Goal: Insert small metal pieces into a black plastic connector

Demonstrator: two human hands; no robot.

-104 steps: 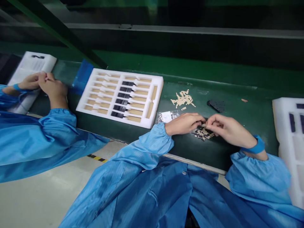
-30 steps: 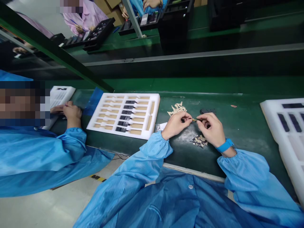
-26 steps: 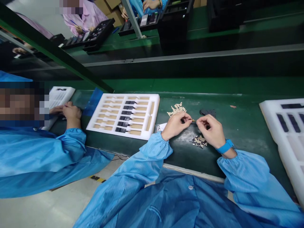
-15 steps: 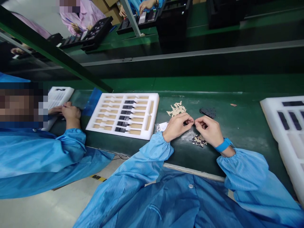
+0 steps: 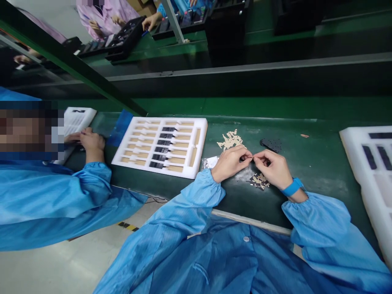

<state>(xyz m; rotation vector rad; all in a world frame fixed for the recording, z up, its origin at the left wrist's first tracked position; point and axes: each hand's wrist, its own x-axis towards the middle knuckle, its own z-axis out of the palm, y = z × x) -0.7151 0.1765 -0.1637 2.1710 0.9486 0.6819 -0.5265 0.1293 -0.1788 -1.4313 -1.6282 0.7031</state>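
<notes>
Nearby, tan scraps (image 5: 230, 140) lie beyond the foam tray (image 5: 200, 148).

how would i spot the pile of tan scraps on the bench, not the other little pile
Start at the white foam tray on the green bench. Just right of its far corner lies the pile of tan scraps, beyond the left hand. The mixed pile by the right hand lies nearer and holds dark bits; this one is all tan.
</notes>
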